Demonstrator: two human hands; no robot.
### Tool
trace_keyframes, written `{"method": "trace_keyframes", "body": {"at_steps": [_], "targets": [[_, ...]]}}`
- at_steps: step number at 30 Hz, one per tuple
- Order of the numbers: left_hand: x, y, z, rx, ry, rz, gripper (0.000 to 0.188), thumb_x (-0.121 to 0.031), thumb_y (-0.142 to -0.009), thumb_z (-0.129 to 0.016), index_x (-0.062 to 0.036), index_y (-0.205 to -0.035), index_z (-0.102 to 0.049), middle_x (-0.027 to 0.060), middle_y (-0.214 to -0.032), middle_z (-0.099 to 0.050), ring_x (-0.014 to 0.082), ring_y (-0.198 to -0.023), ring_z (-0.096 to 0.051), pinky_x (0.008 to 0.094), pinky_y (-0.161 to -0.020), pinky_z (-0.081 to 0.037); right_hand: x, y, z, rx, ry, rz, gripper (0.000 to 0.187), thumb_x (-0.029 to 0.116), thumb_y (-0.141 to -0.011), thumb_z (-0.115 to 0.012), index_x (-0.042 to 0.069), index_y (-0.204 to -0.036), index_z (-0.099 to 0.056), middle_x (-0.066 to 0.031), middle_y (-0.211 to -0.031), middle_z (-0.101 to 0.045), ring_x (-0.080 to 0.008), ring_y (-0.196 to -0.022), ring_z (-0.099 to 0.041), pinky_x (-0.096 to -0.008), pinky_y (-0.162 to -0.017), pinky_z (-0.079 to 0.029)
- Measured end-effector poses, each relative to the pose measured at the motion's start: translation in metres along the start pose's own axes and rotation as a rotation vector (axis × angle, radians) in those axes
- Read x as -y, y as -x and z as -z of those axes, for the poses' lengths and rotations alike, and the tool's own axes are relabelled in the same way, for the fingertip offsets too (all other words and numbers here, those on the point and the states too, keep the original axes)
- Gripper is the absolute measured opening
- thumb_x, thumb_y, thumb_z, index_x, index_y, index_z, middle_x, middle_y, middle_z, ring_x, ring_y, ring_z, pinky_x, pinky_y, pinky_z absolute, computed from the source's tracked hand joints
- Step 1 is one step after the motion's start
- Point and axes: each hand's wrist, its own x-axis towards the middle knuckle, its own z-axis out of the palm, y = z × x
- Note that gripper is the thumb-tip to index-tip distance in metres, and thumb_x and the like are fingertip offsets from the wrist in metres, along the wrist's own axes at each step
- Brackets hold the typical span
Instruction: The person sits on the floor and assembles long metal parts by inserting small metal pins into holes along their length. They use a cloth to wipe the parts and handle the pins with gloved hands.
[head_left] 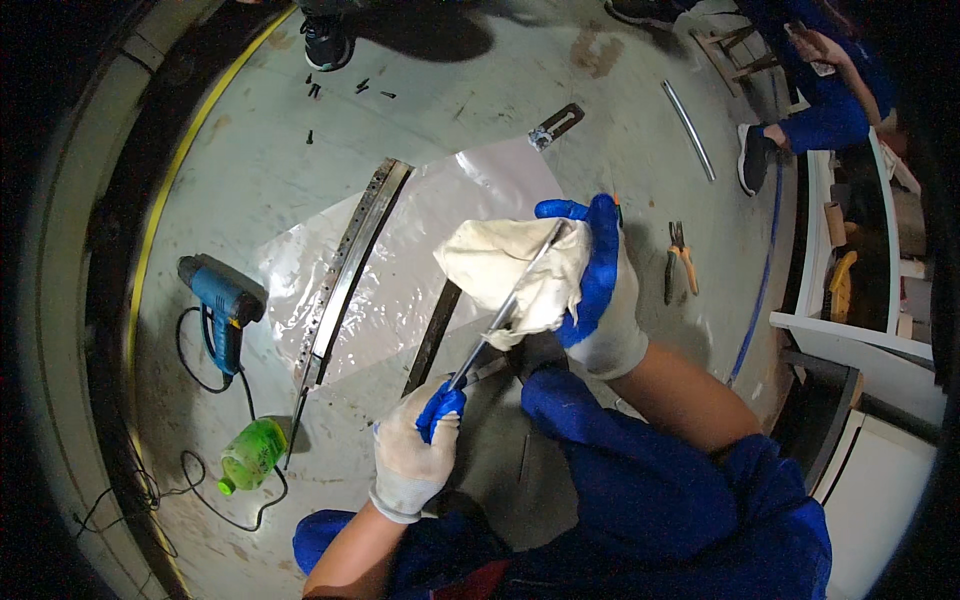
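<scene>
My left hand (412, 455), in a white glove with blue-coated fingers, is closed around the lower end of a thin metal rod (478, 355). The rod slants up to the right across a cream cloth (500, 262). My right hand (608, 290), gloved the same way, grips the cloth from its right side, with the rod's upper part lying against the cloth. Some of the right fingers are hidden behind the cloth. Below the cloth, a dark flat bar (432, 340) shows in part. To the left, a long metal rail (365, 255) with a perforated strip lies on clear plastic sheeting (450, 190).
A blue heat gun (222, 305) with a black cord and a green bottle (252, 455) lie at left. Pliers (680, 262) and a metal tube (688, 130) lie at right. Several screws (362, 87) are scattered beyond. Another person (825, 85) sits far right, near a white shelf unit (840, 325).
</scene>
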Motion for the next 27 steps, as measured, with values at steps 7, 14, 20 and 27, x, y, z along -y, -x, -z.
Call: {"method": "trace_keyframes", "body": {"at_steps": [7, 14, 20, 27], "targets": [[0.000, 0.001, -0.002, -0.144, -0.177, -0.196, 0.029, -0.010, -0.090, -0.069, -0.0019, -0.118, -0.071, 0.0197, -0.088, -0.071, 0.0351, -0.079, -0.070, 0.0419, -0.073, -0.055, 0.026, 0.021, -0.031, 0.110, 0.117, -0.282, 0.034, 0.008, -0.096, -0.069, 0.002, -0.129, -0.062, 0.0017, -0.099, -0.066, -0.0062, -0.084, -0.060, -0.0240, -0.078, -0.051], [0.007, 0.005, 0.004, -0.120, -0.403, -0.224, 0.041, -0.006, -0.083, -0.073, 0.0005, -0.123, -0.067, 0.0224, -0.095, -0.068, 0.0413, -0.085, -0.067, 0.0472, -0.079, -0.052, 0.029, 0.012, -0.031, 0.052, 0.183, -0.106, 0.007, 0.010, -0.095, -0.073, 0.005, -0.096, -0.067, 0.0047, -0.080, -0.063, -0.0021, -0.069, -0.055, -0.0208, -0.062, -0.046], [0.008, 0.012, 0.002, -0.173, -0.458, -0.271, 0.044, -0.006, -0.078, -0.074, 0.0016, -0.121, -0.066, 0.0204, -0.089, -0.063, 0.0397, -0.081, -0.062, 0.0472, -0.077, -0.049, 0.016, 0.013, -0.035, 0.023, 0.129, -0.016, 0.023, 0.027, -0.106, -0.063, 0.010, -0.090, -0.063, 0.0097, -0.076, -0.053, -0.0003, -0.069, -0.045, -0.0211, -0.060, -0.039], [0.011, 0.013, -0.005, -0.219, -0.392, -0.313, 0.041, -0.005, -0.081, -0.071, 0.0023, -0.121, -0.066, 0.0205, -0.091, -0.064, 0.0390, -0.080, -0.063, 0.0453, -0.076, -0.050, -0.002, 0.020, -0.031, 0.122, 0.074, -0.161, 0.020, 0.028, -0.108, -0.059, 0.009, -0.104, -0.065, 0.0057, -0.085, -0.059, -0.0032, -0.076, -0.051, -0.0235, -0.066, -0.045]]}}
